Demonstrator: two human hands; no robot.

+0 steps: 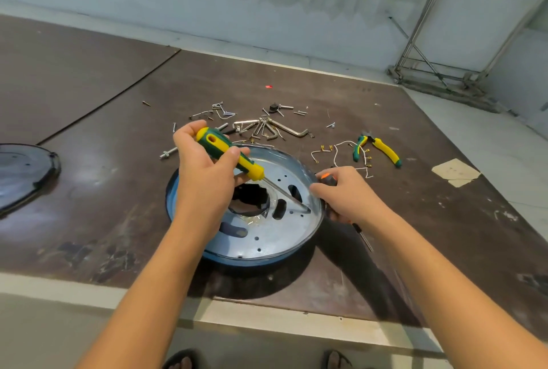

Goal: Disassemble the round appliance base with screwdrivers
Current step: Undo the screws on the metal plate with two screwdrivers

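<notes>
Dark brown worktop (118,190) against a pale wall, board seam running off to the left

round appliance base (267,238) sits open side up at the near middle of it, right between both hands, no reach needed

left hand (204,167) is wrapped round the green-yellow screwdriver (229,153): handle up over the base's far-left rim, shaft slanting down and right across the central hole, tip on the inner plate close to the right rim

right hand (348,193) is closed round the orange-black screwdriver (326,176) at that same right rim, with the shaft pointing back toward the person, outside the rim. Its fingertips sit just beside the other tool's tip

key relation: both tools meet at the base's right side. Working axis runs far-left to near-right, and the right hand is the nearer one to the spot. My read is prying or backing out a fastener there, with the right hand steadying. Can't make out a screw head under the tip

base itself: shallow pan, blue outer wall, pale metal inner plate, ragged central hole, a few oblong slots, many small empty holes. Most fasteners look already out

beyond it: hex keys (275,129), loose screws (221,109), pliers (385,150), wire (341,146). Dark lid (26,172) is well off to the left
</notes>
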